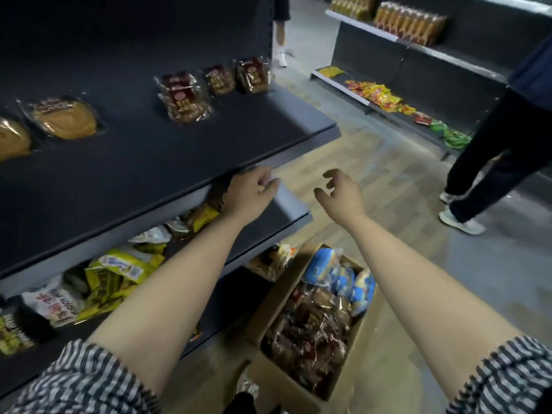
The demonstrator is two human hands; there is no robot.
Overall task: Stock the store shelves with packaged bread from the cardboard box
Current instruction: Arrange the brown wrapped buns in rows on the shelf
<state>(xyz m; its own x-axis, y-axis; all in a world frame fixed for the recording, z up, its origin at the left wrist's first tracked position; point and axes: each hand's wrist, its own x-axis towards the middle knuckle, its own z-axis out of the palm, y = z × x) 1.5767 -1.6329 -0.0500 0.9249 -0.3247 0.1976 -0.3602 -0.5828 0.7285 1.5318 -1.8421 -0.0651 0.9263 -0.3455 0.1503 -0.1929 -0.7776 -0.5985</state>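
Here, left hand (pixel 251 195) outstretched, right hand (pixel 341 192) half-curled

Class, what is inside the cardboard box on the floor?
The box holds brown bread packs, with blue-and-white packs at its far end. Whatever lies beneath them, and the box's bottom, is covered.

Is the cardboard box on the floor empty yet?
No, well stocked: the cardboard box holds brown bread packs, with blue packs at its far end.
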